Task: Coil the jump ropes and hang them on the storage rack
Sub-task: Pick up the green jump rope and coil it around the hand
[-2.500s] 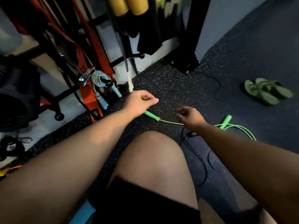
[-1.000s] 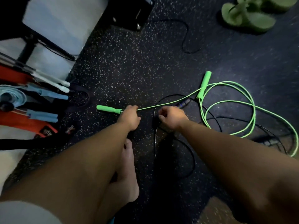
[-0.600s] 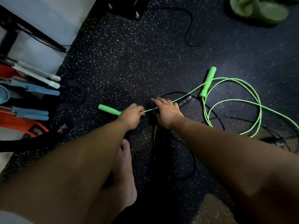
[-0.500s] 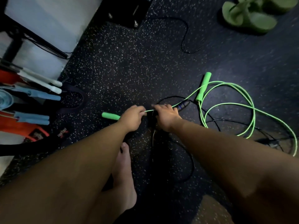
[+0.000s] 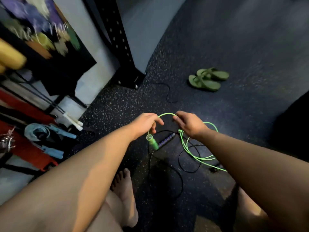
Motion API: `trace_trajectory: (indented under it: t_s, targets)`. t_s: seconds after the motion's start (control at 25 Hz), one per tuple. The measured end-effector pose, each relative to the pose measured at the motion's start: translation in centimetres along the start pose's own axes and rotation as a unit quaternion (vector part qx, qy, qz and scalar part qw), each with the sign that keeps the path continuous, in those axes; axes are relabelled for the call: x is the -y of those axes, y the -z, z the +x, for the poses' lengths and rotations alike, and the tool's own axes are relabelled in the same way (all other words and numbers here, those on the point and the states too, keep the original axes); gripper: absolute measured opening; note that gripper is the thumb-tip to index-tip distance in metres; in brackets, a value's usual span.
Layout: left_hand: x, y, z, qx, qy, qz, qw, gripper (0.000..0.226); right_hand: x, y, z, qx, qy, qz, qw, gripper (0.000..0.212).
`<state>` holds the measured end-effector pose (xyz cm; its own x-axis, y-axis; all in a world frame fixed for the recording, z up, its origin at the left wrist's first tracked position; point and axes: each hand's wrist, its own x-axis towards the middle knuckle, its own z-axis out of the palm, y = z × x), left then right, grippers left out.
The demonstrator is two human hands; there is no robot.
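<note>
Since 0.5 s before, both hands had risen off the speckled black rubber floor point(image 5: 209, 47). Left hand point(image 5: 145, 123) pinched the thin bright-green plastic jump rope point(image 5: 167, 114), handle dangling below; right hand point(image 5: 189, 123) gripped it at 3 o'clock (first loop forming). Slack trailed toward 5 o'clock.

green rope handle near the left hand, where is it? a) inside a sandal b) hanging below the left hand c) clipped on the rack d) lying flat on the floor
b: the green handle dangles off the floor beneath the left hand, which pinches the green rope arching across to the right hand.
</note>
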<state>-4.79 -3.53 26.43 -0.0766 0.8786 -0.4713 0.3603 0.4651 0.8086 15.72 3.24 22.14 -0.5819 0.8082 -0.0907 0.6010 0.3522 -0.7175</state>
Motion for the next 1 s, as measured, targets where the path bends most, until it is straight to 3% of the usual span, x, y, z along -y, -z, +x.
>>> trace_trajectory:
  t_s: [0.2, 0.4, 0.52, 0.64, 0.8, 0.88, 1.0]
  targets:
    - [-8.5, -2.2, -6.9, 0.056, -0.042, -0.087, 0.994, 0.041, 6.6, 8.0, -4.5, -0.096, 0.087, 0.049, 0.990, 0.018]
    - [-10.6, -4.1, -11.1, 0.069, -0.063, -0.273, 0.957, 0.031, 6.6, 12.8, -9.8, -0.130, 0.064, 0.185, 0.972, 0.007]
    - [-10.7, -5.8, -11.6, 0.088, -0.051, -0.267, 0.958, 0.033, 5.9, 12.5, -11.8, -0.172, 0.032, 0.235, 0.956, 0.008]
    - [-10.4, -7.4, -11.9, 0.187, -0.029, -0.256, 0.948, 0.039, 6.1, 11.6, -11.4, -0.185, 0.026, 0.249, 0.950, 0.006]
    - [-10.8, -7.3, -11.1, 0.267, -0.058, -0.366, 0.890, 0.044, 5.8, 10.5, -9.2, -0.155, 0.036, 0.244, 0.957, 0.006]
    - [-11.3, -6.3, -9.7, 0.226, -0.074, -0.432, 0.870, 0.044, 5.3, 9.8, -8.0, -0.123, 0.038, 0.199, 0.972, 0.008]
    - [-11.4, -5.0, -7.3, 0.159, -0.098, -0.413, 0.891, 0.043, 5.3, 8.4, -7.0, -0.067, 0.023, 0.063, 0.995, 0.016]
